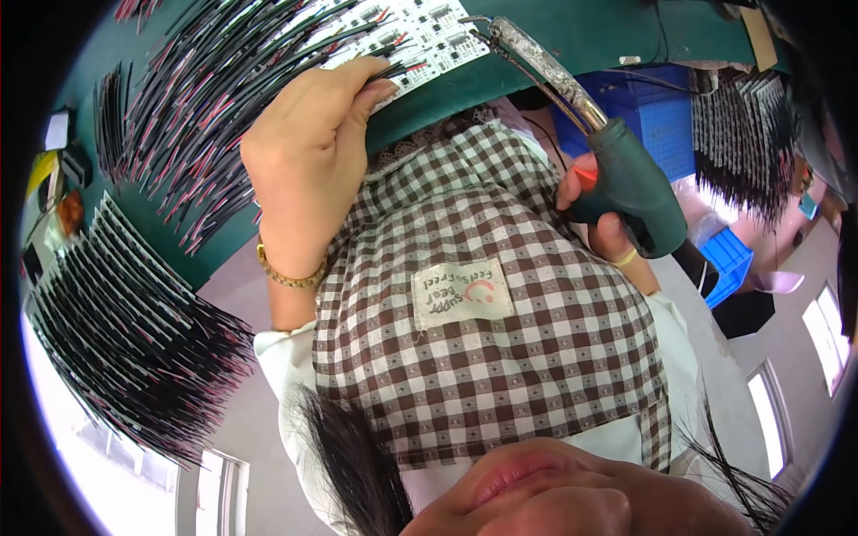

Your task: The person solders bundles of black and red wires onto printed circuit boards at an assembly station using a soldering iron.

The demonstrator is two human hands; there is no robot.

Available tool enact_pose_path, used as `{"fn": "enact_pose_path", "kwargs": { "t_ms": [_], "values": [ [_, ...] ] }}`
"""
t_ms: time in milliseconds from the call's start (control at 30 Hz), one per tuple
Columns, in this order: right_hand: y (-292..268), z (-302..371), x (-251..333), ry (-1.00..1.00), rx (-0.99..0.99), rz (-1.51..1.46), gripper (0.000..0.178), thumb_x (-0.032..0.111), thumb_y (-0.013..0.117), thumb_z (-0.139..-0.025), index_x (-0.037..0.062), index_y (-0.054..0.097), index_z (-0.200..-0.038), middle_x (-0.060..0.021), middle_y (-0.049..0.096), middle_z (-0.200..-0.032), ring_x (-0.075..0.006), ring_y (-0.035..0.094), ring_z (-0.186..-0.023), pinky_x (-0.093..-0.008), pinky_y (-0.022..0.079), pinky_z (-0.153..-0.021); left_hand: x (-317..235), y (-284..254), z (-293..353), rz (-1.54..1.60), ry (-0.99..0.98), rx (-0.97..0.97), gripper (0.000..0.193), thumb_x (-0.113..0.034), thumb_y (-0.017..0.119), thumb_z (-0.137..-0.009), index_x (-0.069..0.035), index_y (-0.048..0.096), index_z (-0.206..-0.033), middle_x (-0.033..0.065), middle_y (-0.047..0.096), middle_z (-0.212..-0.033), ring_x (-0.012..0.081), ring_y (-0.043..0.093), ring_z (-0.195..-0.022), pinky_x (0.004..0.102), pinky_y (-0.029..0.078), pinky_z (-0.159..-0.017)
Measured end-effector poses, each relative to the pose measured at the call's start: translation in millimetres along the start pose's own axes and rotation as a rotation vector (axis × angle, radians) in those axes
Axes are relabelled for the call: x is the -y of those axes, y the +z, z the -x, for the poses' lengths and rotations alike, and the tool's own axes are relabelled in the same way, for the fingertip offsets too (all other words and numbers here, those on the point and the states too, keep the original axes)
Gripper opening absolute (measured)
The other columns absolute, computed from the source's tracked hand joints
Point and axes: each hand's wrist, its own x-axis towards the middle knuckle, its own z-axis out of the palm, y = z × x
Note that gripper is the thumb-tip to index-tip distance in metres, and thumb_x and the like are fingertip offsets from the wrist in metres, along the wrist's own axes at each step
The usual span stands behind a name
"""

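Observation:
My left hand point(308, 147) is closed in a pinch at the edge of a white circuit board panel point(460, 45), with thumb and forefinger on a thin black-and-red wire point(415, 66). Many similar wires point(201, 98) fan out from the panel to the left, some passing behind that hand. In my right hand point(611, 238) is a dark green pistol-grip soldering gun point(639, 183) with a red trigger. Its metal barrel point(536, 67) slants up and left, bringing the thin tip close to the panel's right edge. My right palm is hidden behind the handle.
The panel lies on a green work table point(581, 31). Stacked boards with black wires point(134, 330) hang at the lower left, and another wired stack point(746, 134) stands at the right. Beside it is a blue crate point(648, 116). A smaller blue basket point(726, 263) sits below.

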Motion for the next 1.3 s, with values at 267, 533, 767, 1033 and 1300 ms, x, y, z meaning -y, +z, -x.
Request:
{"fn": "enact_pose_path", "kwargs": {
  "t_ms": [267, 533, 767, 1033, 1300],
  "values": [
    [4, -10, 9, 0.008, 0.151, -0.1, 0.073, 0.057, 0.064, -0.077, 0.0014, 0.043, -0.12, -0.0086, 0.052, -0.083, -0.0169, 0.052, -0.071, -0.0279, 0.043, -0.063, 2, 13, 4, -0.013, 0.015, -0.064, 0.007, -0.006, 0.067, -0.079, -0.006, 0.065, -0.086, 0.0072, 0.062, -0.067, 0.0157, 0.06, -0.056, 0.0244, 0.047, -0.053],
    [-6, 3, -8, 0.06, 0.138, -0.084, 0.071, 0.053, 0.065, -0.077, 0.0003, 0.044, -0.121, -0.0083, 0.053, -0.085, -0.0168, 0.051, -0.072, -0.0296, 0.043, -0.065, -3, 28, 8, 0.033, -0.382, -0.009, 0.01, -0.011, 0.072, -0.07, -0.007, 0.066, -0.078, 0.0025, 0.061, -0.065, 0.0093, 0.053, -0.048, 0.0233, 0.043, -0.05],
    [-6, 6, -5, 0.168, 0.166, -0.068, 0.069, 0.053, 0.066, -0.077, 0.0014, 0.046, -0.118, -0.0073, 0.052, -0.086, -0.0167, 0.051, -0.075, -0.0302, 0.043, -0.067, -3, 33, 10, -0.092, -0.381, 0.051, 0.015, -0.013, 0.072, -0.073, -0.002, 0.068, -0.083, -0.0009, 0.064, -0.067, 0.0008, 0.049, -0.057, 0.0163, 0.043, -0.056],
    [4, -1, -10, 0.152, 0.205, -0.104, 0.052, 0.05, 0.066, -0.077, 0.0081, 0.047, -0.103, -0.0083, 0.05, -0.086, -0.0172, 0.05, -0.075, -0.0298, 0.042, -0.067, -6, 39, 14, -0.106, -0.447, -0.035, 0.017, -0.016, 0.074, -0.071, -0.004, 0.069, -0.082, -0.0003, 0.064, -0.066, 0.0019, 0.054, -0.056, 0.0169, 0.045, -0.056],
    [7, 1, 1, 0.189, 0.203, -0.036, 0.059, 0.051, 0.068, -0.075, 0.0062, 0.046, -0.106, -0.0071, 0.051, -0.085, -0.0159, 0.05, -0.074, -0.0288, 0.042, -0.068, 3, 33, 16, -0.171, -0.325, 0.011, 0.017, -0.016, 0.074, -0.07, -0.004, 0.069, -0.08, 0.001, 0.065, -0.065, 0.0041, 0.056, -0.054, 0.0181, 0.046, -0.055]
  ]
}}
